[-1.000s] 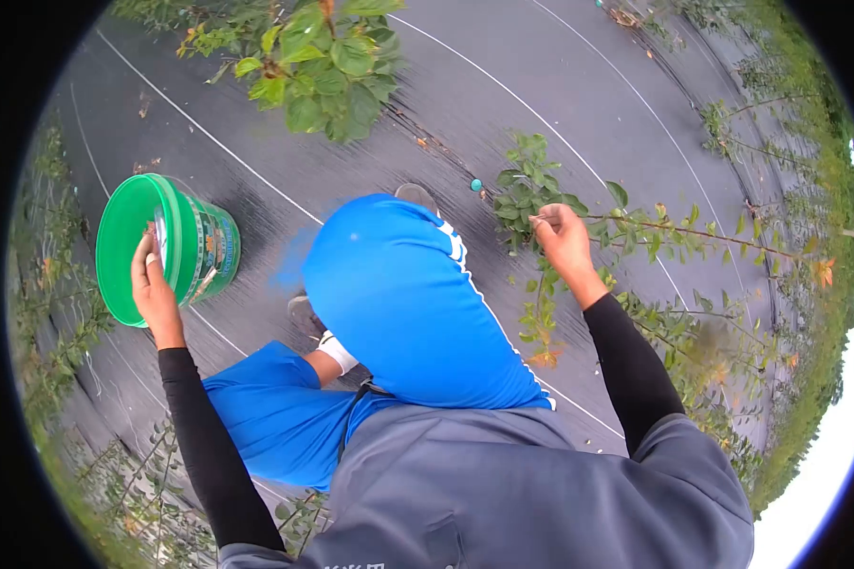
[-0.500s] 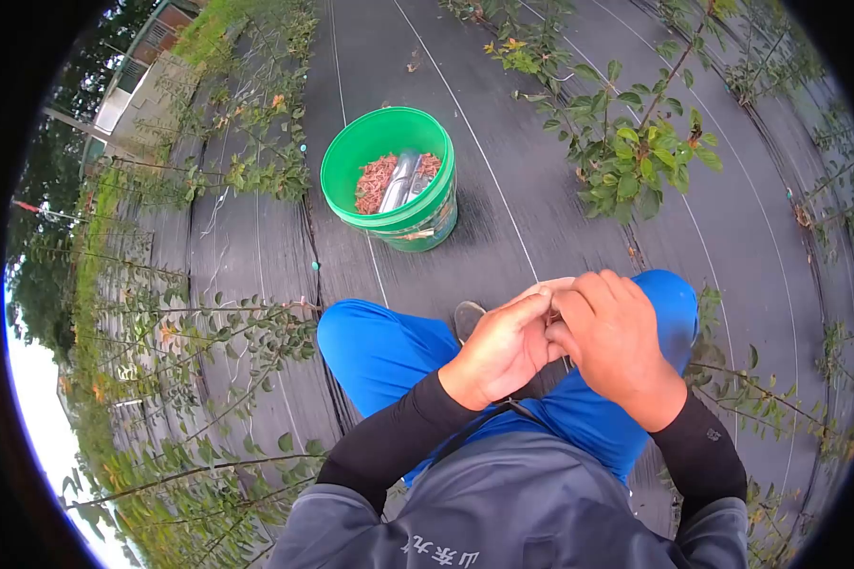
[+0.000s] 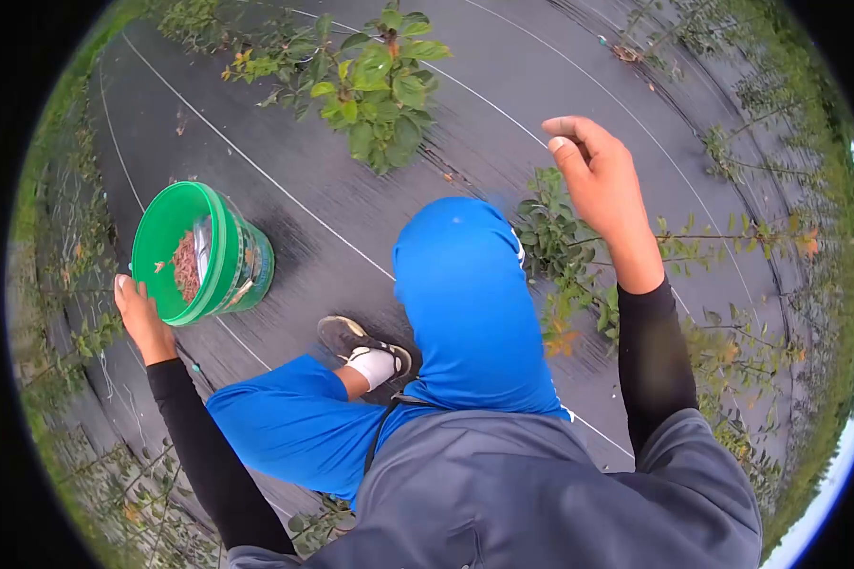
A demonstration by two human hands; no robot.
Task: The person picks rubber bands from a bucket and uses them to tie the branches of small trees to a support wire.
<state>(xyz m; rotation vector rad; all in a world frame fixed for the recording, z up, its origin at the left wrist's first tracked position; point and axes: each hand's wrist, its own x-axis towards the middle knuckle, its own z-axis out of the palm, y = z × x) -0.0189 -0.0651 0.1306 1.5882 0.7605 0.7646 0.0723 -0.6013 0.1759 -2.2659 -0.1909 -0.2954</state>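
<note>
Two hands in view, both bare, on black sleeves, over dark ground cloth (image 3: 370, 218) crossed by thin white lines.

Ground cloth: spreads beneath and ahead of both hands, the largest item.

Blue trousers (image 3: 465, 303): between the hands, one knee raised just left of the right hand; a dark shoe (image 3: 351, 337) with a white sock lies below that knee.

Grey jacket (image 3: 531, 493): nearest the camera, behind both hands.

Leafy shrub (image 3: 375, 81): ahead of the hands, well apart from both.

Thin-stemmed plant (image 3: 565, 232): directly under the right hand and forearm, with a few orange leaves lower down.

Green bucket (image 3: 194, 251): tilted, mouth turned toward the left side, just beside the left hand; reddish-brown bits and a silvery object (image 3: 202, 242) lie inside. Label on its outer wall too blurred to read.

Right hand (image 3: 603, 185): raised above the plant, fingers curled loosely inward, thumb forward; nothing visible in it, though the palm side is turned away.

Left hand (image 3: 138, 318): stretched out low, fingers extended, at the lower rim of the bucket; whether it touches or grips the rim cannot be told.
</note>
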